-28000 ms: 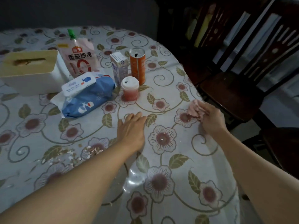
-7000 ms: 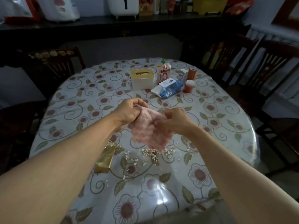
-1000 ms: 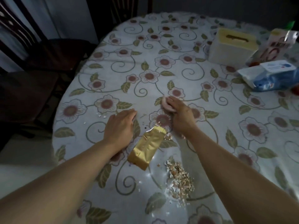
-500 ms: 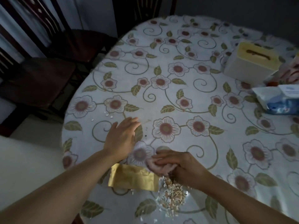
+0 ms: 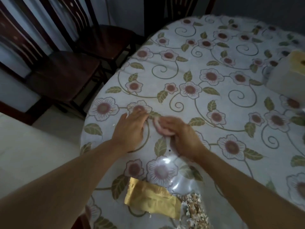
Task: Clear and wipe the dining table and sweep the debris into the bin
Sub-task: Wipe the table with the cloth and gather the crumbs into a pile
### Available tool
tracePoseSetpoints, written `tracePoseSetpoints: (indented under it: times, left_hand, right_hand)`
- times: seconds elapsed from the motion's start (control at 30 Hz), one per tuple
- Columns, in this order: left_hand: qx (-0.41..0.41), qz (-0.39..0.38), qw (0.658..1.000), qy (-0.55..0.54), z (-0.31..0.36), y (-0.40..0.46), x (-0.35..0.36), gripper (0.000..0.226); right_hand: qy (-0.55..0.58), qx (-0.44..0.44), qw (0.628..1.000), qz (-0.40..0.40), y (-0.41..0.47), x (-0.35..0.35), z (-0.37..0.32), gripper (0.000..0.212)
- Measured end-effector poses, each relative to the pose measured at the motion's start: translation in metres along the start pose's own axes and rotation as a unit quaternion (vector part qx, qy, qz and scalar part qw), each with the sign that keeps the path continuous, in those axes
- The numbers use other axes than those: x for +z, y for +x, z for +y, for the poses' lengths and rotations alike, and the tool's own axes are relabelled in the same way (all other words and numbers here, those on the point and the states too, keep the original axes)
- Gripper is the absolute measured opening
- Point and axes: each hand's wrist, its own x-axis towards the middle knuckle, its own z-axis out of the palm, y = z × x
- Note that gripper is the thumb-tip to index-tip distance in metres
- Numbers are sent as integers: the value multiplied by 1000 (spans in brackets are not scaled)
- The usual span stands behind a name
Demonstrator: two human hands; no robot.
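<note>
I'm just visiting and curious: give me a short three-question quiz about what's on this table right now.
1. True or false: the left hand lies flat on the table.
2. What does the right hand hold? A) pink cloth B) gold packet C) tissue box
3. Fill in: the crumb pile lies just right of the gold ____.

Key: 1 true; 2 A; 3 packet.
</note>
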Motion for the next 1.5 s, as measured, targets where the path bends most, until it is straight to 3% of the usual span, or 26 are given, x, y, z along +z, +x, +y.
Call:
tracePoseSetpoints:
  times: [0.1, 0.17, 0.3, 0.43, 0.63, 0.7, 0.87, 1.0, 1.07, 1.17, 1.27, 1.4, 1.5]
  left_hand:
    - [17, 13, 1000, -17, -1, -6, 0, 49]
    - [20, 26, 999, -22, -3, -9, -4, 47]
    - [-28, 82, 996, -32, -20, -12, -17, 51]
    - [-144, 76, 987, -20, -51, -12, -27, 57]
    - [-179, 51, 980, -63, -76, -18, -14, 56]
    - [-175, 58, 979, -82, -77, -19, -13, 55]
    - [-171, 54, 977, -113, -79, -21, -19, 54]
    - [-181, 72, 968, -158, -78, -26, -26, 55]
    - [-188, 101, 958, -189, -76, -32, -29, 58]
    - [-230, 99, 951, -181, -78, -44, -28, 67]
    - [-257, 84, 946, -178, -81, -46, -23, 65]
    - [-277, 85, 942, -167, -83, -43, -24, 64]
    - [-282, 81, 945, -148, -83, -44, -26, 65]
  right_hand:
    - [25, -70, 993, -90, -49, 9, -17, 62]
    - [73, -56, 988, -124, -57, 4, -20, 58]
    - [142, 16, 989, -25, -5, -18, -25, 48]
    - [38, 58, 993, 100, 95, -19, -12, 41]
    - [-20, 100, 989, 111, 147, 28, 4, 56]
    - [-9, 60, 996, 71, 132, 40, -9, 55]
    - [7, -141, 987, -76, 48, 53, -45, 58]
    - [119, -91, 978, -146, 14, 36, -49, 50]
    - [149, -49, 982, -101, 37, 25, -52, 40]
    - [38, -7, 999, 21, 107, 25, -49, 44]
    - [-12, 70, 991, 114, 169, 35, -37, 48]
    - [34, 137, 980, 140, 198, 65, -29, 52]
    - [41, 67, 991, 107, 190, 81, -39, 58]
